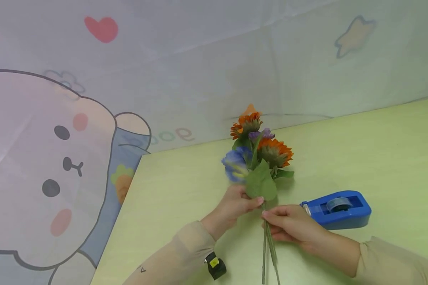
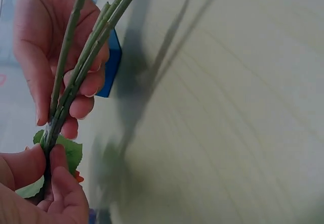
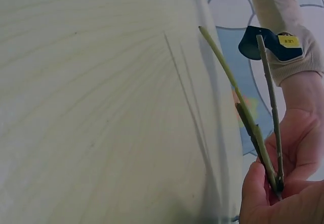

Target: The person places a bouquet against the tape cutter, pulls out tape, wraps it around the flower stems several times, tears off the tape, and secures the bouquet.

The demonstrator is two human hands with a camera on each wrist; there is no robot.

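Note:
A small bunch of flowers is held up over the table, its heads away from me. It has orange flowers (image 1: pixel 275 153), a blue flower (image 1: pixel 236 163), a purple flower (image 1: pixel 265 133) and a broad green leaf (image 1: pixel 261 182). Just under that leaf, my left hand (image 1: pixel 235 204) pinches the gathered stems (image 2: pixel 83 64) between thumb and fingers. My right hand (image 1: pixel 296 226) pinches them slightly lower, close to the left thumb. Between the hands, a shiny patch shows on the stems in the left wrist view. Below the right hand the stem ends spread apart.
A blue tape dispenser (image 1: pixel 356 217) with a roll of tape (image 1: pixel 339 204) stands on the pale yellow-green table (image 1: pixel 178 186), right beside my right hand. A printed cloth (image 1: pixel 207 71) hangs behind the table. A black wrist camera (image 1: pixel 215 267) sits on the left sleeve.

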